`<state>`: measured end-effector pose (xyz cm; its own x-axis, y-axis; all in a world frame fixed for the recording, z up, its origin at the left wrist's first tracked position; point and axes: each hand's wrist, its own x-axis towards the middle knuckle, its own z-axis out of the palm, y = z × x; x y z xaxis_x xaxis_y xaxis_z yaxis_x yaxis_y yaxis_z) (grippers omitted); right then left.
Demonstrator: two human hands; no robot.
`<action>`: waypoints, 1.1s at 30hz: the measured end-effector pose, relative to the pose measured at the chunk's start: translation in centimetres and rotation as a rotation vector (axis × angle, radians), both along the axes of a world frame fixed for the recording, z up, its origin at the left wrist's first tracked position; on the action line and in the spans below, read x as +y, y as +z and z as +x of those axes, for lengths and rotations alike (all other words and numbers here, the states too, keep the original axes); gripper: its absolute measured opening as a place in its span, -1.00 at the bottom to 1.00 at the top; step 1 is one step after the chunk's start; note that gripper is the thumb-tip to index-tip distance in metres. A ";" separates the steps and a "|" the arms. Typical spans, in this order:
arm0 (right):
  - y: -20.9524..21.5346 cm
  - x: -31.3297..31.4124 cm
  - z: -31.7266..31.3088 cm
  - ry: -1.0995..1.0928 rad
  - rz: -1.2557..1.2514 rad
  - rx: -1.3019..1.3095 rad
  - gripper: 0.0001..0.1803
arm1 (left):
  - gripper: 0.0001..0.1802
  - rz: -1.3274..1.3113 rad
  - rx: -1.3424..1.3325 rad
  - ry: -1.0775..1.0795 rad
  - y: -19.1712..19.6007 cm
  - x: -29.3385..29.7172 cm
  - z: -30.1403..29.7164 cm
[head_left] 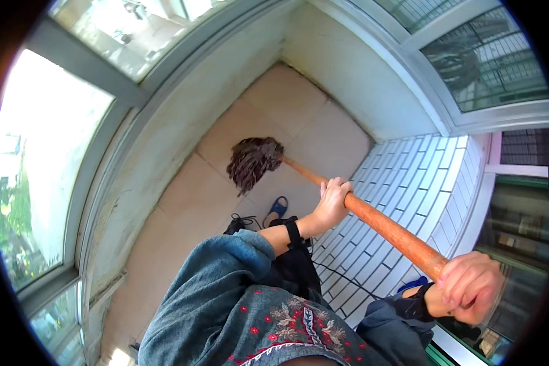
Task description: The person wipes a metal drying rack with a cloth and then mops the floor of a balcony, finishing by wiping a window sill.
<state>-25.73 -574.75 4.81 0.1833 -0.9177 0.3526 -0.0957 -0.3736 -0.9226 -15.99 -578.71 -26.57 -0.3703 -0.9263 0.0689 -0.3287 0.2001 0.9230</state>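
Note:
A mop with a brown-orange wooden handle (393,229) slants from the lower right toward the middle of the view. Its dark brown string head (254,163) rests on the tiled floor, the strands bunched toward the left. My left hand (333,201) is wrapped round the shaft partway along, back of the hand upward. Near the upper end of the handle, my right fist (470,287) is closed tightly on it. Dark bands sit on both wrists.
Beige floor tiles (165,238) run between a pale wall under windows (61,165) on the left and a white brick-patterned wall (402,189) on the right. My foot in a blue slipper (279,205) stands close behind the mop head. A thin black cable (348,277) hangs by my right side.

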 end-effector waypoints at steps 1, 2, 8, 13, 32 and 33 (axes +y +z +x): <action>-0.1 0.4 -0.4 -0.069 -0.014 0.058 -0.59 | -0.71 0.004 0.014 -0.015 -0.3 -0.8 -1.7; -0.9 0.9 -0.7 -0.193 -0.096 0.160 -0.59 | -0.71 -0.054 0.094 -0.048 -0.8 -1.3 -3.7; -5.9 1.6 -1.6 -0.572 -0.166 0.093 -0.67 | -0.72 -0.072 0.295 -0.267 -4.5 -4.2 -12.2; -9.7 3.1 -0.6 -0.790 -0.049 0.176 -0.73 | -0.80 -0.076 0.437 -0.488 -6.9 -5.1 -16.2; -1.3 13.3 0.1 -1.154 -0.253 -0.047 -0.71 | -0.88 0.001 -0.029 -0.828 1.3 5.8 -6.4; -1.2 13.9 0.3 -1.127 -0.245 -0.126 -0.72 | -0.89 0.013 -0.078 -0.791 1.3 6.5 -5.0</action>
<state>-25.48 -560.87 3.62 -0.7431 -0.4431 0.5014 -0.4009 -0.3051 -0.8638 -21.04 -572.24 -25.30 -0.9219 -0.3874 0.0066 -0.1575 0.3902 0.9071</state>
